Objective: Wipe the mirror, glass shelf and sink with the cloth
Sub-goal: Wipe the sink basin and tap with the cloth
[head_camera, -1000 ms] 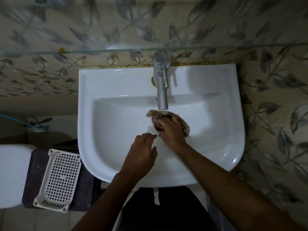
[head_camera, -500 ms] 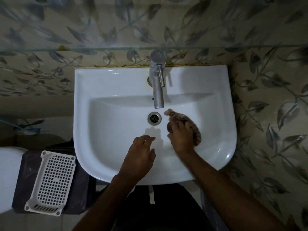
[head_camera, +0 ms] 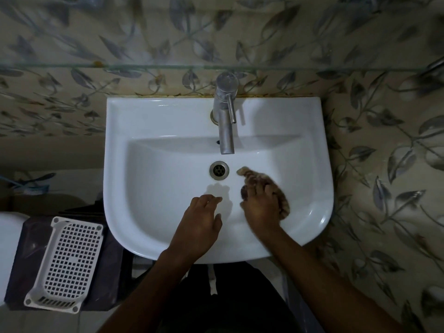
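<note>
cloth under right hand, beside idle left hand.

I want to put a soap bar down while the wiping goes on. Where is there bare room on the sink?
The flat back ledge of the sink left of the tap is bare, as is the ledge to its right. The basin's left half, left of the drain, is free too. The front right is crowded: the right hand presses the cloth, with the left hand beside it.
</note>
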The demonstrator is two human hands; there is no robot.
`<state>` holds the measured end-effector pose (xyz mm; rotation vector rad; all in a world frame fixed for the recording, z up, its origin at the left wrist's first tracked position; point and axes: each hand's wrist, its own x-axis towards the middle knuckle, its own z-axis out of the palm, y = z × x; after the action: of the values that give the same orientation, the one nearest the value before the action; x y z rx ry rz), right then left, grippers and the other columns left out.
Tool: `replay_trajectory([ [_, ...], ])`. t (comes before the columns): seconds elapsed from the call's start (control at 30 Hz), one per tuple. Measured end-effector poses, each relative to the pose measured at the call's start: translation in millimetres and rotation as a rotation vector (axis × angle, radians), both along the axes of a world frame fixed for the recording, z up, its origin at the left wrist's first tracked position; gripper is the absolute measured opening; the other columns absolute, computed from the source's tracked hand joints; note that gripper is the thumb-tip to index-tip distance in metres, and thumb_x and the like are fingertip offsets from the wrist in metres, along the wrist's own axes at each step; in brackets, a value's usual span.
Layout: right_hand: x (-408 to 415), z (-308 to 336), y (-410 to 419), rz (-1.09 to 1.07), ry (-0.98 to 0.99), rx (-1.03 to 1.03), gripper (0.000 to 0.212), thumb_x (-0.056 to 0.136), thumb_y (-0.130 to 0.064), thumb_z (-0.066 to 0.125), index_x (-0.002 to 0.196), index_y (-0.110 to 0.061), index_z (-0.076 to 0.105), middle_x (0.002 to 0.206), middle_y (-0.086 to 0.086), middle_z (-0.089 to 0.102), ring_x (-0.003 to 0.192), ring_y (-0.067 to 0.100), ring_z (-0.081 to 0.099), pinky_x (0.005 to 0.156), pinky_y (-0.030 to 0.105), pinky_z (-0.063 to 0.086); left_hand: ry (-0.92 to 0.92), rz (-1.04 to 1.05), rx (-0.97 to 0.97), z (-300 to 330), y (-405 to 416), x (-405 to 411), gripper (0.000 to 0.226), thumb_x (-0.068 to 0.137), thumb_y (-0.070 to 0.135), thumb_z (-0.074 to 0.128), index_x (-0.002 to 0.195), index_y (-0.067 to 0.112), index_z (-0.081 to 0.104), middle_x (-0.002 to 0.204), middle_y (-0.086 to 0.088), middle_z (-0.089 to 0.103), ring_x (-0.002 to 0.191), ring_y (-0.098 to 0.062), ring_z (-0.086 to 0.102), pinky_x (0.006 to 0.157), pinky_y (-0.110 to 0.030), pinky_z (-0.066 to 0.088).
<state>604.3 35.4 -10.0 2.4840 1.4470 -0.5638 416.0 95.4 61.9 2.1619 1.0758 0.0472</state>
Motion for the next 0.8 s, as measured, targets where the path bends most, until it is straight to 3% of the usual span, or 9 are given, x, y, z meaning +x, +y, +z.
replay_trajectory([
  [0.13,9.4,3.8,-12.4,0.096,0.134,0.052,0.066,0.088,-0.027,0.068,0.149,-0.020,0.044,0.147,0.007,0.050,0.135,0.037,0.040,0.110,0.051,0.038,0.000,-0.025,0.003,-4.2,-2.2,4.3,0.044,0.096,0.025,0.054,0.139,0.016,0.051,0.138,-0.002,0.053,0.124,-0.020,0.047,0.102,-0.029,0.041],
  [0.23,44.2,18.0,3.4,0.093,-0.084,0.018,0.057,0.094,-0.019,0.058,0.149,-0.019,0.042,0.159,0.006,0.033,0.139,0.036,0.032,0.113,0.048,0.032,-0.008,-0.042,-0.001,-4.5,-2.1,4.8,0.044,0.095,0.024,0.054,0.139,0.016,0.051,0.136,-0.001,0.054,0.121,-0.020,0.047,0.100,-0.030,0.042],
  [0.3,58.4,24.4,14.7,0.084,-0.135,0.030,0.063,0.093,-0.015,0.059,0.153,-0.017,0.037,0.163,0.005,0.025,0.142,0.038,0.026,0.117,0.049,0.026,-0.008,-0.050,-0.001,-4.5,-2.1,4.5,0.044,0.095,0.023,0.054,0.138,0.015,0.051,0.135,-0.002,0.054,0.121,-0.021,0.048,0.100,-0.031,0.044],
  [0.4,45.4,22.8,14.2,0.068,0.026,0.007,0.067,0.095,-0.016,0.056,0.157,-0.021,0.029,0.163,0.003,0.025,0.146,0.038,0.020,0.118,0.047,0.022,0.006,-0.076,0.006,-3.3,-1.5,5.9,0.044,0.094,0.021,0.055,0.137,0.012,0.052,0.132,-0.006,0.056,0.118,-0.025,0.050,0.098,-0.036,0.046],
  [0.5,13.0,23.3,-3.3,0.108,0.230,-0.041,0.056,0.097,-0.025,0.056,0.151,-0.029,0.041,0.156,0.000,0.037,0.140,0.033,0.028,0.110,0.044,0.036,0.029,-0.112,-0.002,-3.6,0.7,12.7,0.044,0.094,0.021,0.055,0.137,0.010,0.053,0.129,-0.009,0.057,0.115,-0.029,0.051,0.096,-0.041,0.047],
  [0.6,6.1,44.0,-14.9,0.065,0.423,-0.061,0.037,0.088,-0.025,0.066,0.125,-0.028,0.068,0.136,-0.002,0.058,0.128,0.028,0.041,0.099,0.037,0.043,0.048,-0.155,-0.045,-4.4,0.8,22.0,0.044,0.095,0.023,0.053,0.137,0.011,0.051,0.130,-0.008,0.057,0.116,-0.027,0.049,0.095,-0.038,0.045],
  [0.67,24.0,56.2,-16.6,0.026,0.366,-0.072,0.031,0.082,-0.022,0.071,0.113,-0.024,0.074,0.129,-0.001,0.063,0.126,0.024,0.043,0.100,0.037,0.043,0.046,-0.185,-0.084,-5.0,-1.2,26.1,0.044,0.096,0.024,0.052,0.139,0.013,0.050,0.132,-0.007,0.056,0.120,-0.026,0.049,0.099,-0.038,0.044],
  [0.73,51.0,64.9,-17.5,0.072,0.179,-0.090,0.037,0.087,-0.022,0.067,0.124,-0.020,0.070,0.143,0.003,0.055,0.135,0.029,0.037,0.110,0.040,0.036,0.037,-0.215,-0.114,-5.0,-3.2,31.2,0.044,0.097,0.025,0.051,0.140,0.015,0.050,0.134,-0.006,0.056,0.123,-0.025,0.049,0.103,-0.037,0.043],
  [0.8,71.8,67.6,-20.6,0.108,0.097,-0.069,0.049,0.091,-0.021,0.065,0.139,-0.017,0.058,0.156,0.008,0.041,0.145,0.034,0.027,0.119,0.042,0.018,0.028,-0.232,-0.138,-4.2,-4.8,36.2,0.044,0.097,0.025,0.051,0.140,0.016,0.050,0.135,-0.005,0.056,0.124,-0.024,0.049,0.104,-0.038,0.043],
])
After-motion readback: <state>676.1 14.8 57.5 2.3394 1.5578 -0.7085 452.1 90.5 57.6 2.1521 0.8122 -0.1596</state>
